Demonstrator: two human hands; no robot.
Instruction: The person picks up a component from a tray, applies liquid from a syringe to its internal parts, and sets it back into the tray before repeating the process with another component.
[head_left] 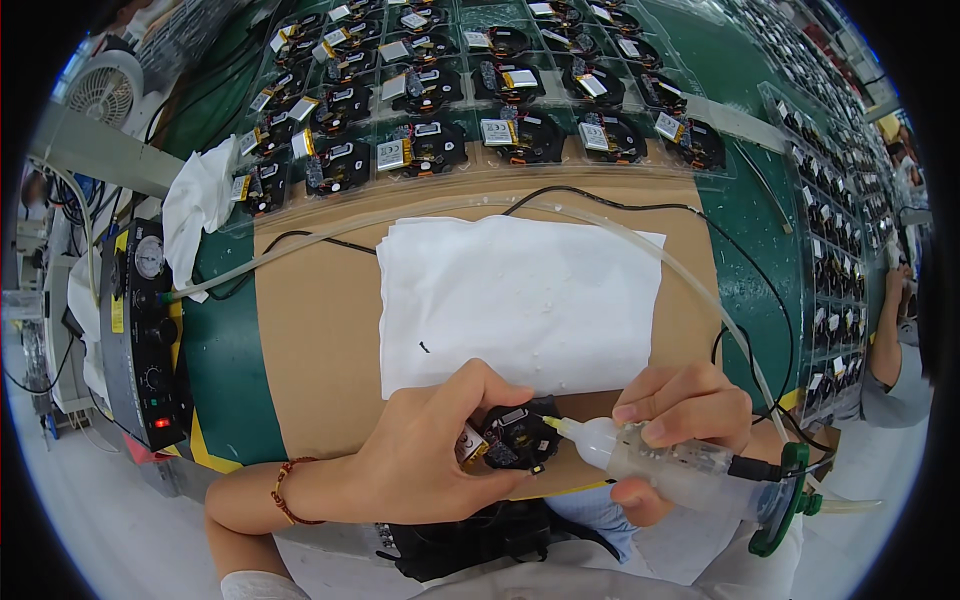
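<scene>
My left hand (430, 455) is closed round a round black electronic module (520, 436), thumb and fingers at its edges. A silver battery pouch (470, 443) hangs on the module's left side, partly hidden by my fingers. My right hand (690, 415) grips a clear dispensing syringe (650, 459) lying nearly level, its fingers wrapped over the barrel. The syringe's yellow tip (562, 426) points left and meets or nearly meets the module's right edge; I cannot tell if they touch. A green cap (785, 500) closes the syringe's back end, with a hose attached.
A white cloth (520, 300) lies on brown cardboard (310, 350). Behind it, clear trays (470, 172) hold several similar modules. At left stands a black dispenser controller (148, 340) with a gauge. A clear hose (690, 275) and black cable arch across the table. More trays (825, 270) stand right, near another person's arm (886, 335).
</scene>
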